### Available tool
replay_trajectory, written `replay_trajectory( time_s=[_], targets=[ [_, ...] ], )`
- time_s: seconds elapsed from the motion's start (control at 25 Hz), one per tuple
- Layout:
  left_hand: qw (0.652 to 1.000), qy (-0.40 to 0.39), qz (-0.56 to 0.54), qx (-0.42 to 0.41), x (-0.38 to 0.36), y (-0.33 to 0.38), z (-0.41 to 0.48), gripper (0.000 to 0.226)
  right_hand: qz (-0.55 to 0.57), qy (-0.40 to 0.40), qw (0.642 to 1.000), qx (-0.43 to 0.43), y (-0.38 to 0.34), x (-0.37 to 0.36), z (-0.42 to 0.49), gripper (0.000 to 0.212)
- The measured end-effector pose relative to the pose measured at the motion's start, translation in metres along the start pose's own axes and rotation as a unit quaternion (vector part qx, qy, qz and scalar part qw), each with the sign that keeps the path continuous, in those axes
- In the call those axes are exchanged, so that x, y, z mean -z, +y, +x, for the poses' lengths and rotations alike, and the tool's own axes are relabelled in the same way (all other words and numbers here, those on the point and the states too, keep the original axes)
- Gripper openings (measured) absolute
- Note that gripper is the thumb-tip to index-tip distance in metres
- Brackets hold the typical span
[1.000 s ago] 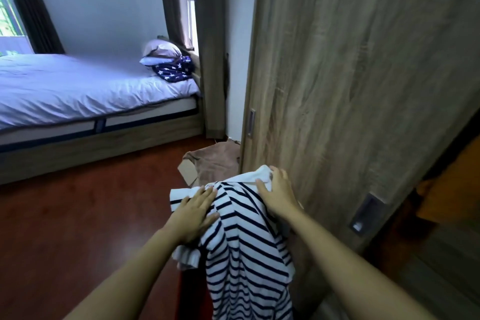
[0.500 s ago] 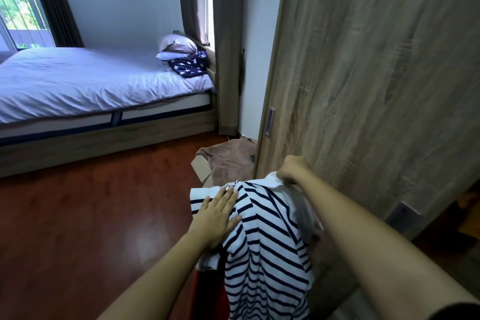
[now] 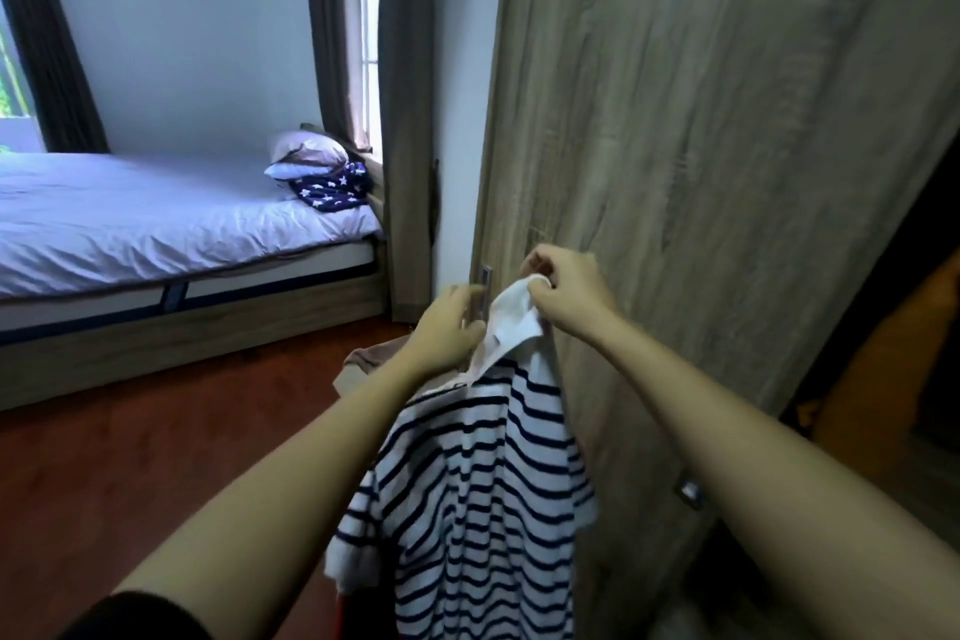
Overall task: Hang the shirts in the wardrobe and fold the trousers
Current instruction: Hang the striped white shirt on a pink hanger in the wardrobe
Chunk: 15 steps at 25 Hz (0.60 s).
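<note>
Shirt, white with dark stripes, hangs in front of the wooden wardrobe door, held up by its white collar with the body draping down between the person's two forearms. That door fills the right half of the view, with a dark gap at its right edge where something orange shows. To the left stands a bed with a pale sheet, pillows and a star-printed cloth at its head, set on a red-brown floor. Dark curtains hang beside a narrow window. A brown cloth lies on the floor behind the left wrist. The right hand is pinched shut on the top edge of the collar. The left hand is closed on the collar's left side, lower down.
</note>
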State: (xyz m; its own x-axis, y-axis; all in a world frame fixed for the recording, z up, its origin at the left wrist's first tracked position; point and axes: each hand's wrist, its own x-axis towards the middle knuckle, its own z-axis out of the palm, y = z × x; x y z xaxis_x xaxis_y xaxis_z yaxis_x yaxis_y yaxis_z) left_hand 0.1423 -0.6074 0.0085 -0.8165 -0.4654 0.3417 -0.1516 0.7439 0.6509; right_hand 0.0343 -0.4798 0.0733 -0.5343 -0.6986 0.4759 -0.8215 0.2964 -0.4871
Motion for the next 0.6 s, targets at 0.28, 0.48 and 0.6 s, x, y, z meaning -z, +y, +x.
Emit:
replay_trajectory(
  time_s=[0.28, 0.48, 0.6],
  targets=[
    [0.978, -0.172, -0.022, -0.119, -0.023, 0.09, 0.021, 0.065, -0.093, 0.162, 0.982, 0.007, 0.01, 0.132, -0.037, 0.019],
    [0.965, -0.189, 0.02, -0.182, -0.079, 0.117, 0.019, 0.031, -0.247, 0.015, 0.963, -0.111, 0.023, 0.189, -0.072, 0.031],
    [0.971, -0.088, -0.009, -0.222, -0.079, 0.136, 0.029, 0.011, -0.418, -0.14, 0.879, -0.183, 0.03, 0.217, -0.11, 0.033]
  ],
)
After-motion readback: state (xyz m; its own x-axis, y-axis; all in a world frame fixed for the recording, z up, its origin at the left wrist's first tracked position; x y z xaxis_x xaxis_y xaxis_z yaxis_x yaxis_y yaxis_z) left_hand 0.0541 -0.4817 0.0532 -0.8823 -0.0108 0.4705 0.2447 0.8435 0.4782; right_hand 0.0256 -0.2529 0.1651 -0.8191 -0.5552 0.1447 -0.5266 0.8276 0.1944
